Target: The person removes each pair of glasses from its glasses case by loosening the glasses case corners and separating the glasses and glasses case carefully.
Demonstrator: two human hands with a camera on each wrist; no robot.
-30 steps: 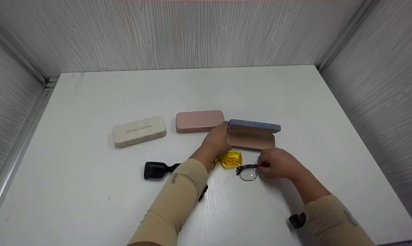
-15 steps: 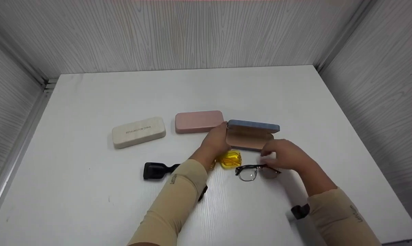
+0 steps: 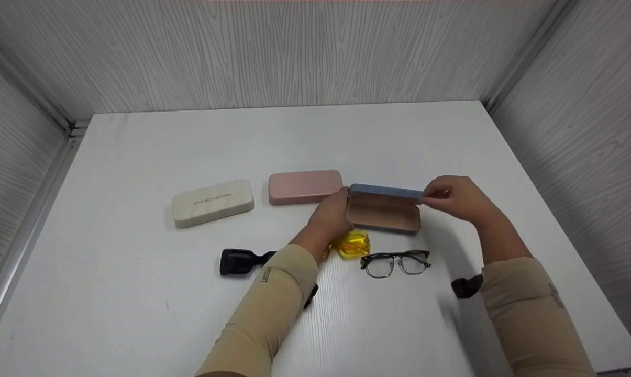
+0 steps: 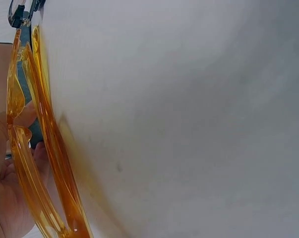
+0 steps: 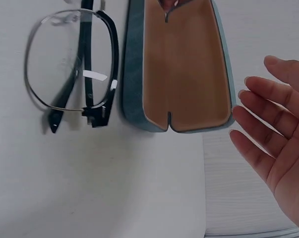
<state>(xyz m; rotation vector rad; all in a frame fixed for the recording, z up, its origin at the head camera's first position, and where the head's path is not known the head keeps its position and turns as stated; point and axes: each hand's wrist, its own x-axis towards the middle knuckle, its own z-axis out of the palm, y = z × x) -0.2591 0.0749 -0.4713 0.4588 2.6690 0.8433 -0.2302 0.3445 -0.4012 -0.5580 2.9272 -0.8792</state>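
Observation:
A blue glasses case (image 3: 383, 215) with a tan lining stands with its lid (image 3: 384, 191) raised. My left hand (image 3: 330, 213) grips the case's left end. At the lid's right end, the fingertips of my right hand (image 3: 456, 199) touch the edge; the right wrist view shows these fingers (image 5: 261, 94) spread and relaxed. Eyeglasses (image 3: 394, 263) with black upper rims and clear lenses lie in front of the case. Yellow-framed glasses (image 3: 354, 244) lie below my left hand, partly hidden by it, and they loom large in the left wrist view.
A shut pink case (image 3: 305, 187) lies just left of the blue one. Farther left is a cream case (image 3: 213, 202) with printed lettering. Black sunglasses (image 3: 239, 261) are partly covered by my left forearm. Wood-grain panels (image 3: 294, 52) enclose the white table (image 3: 111, 293).
My right hand has let go of the black-rimmed eyeglasses, leaving them on the table, and has moved up and right to the lid's end. The left hand keeps its place on the case.

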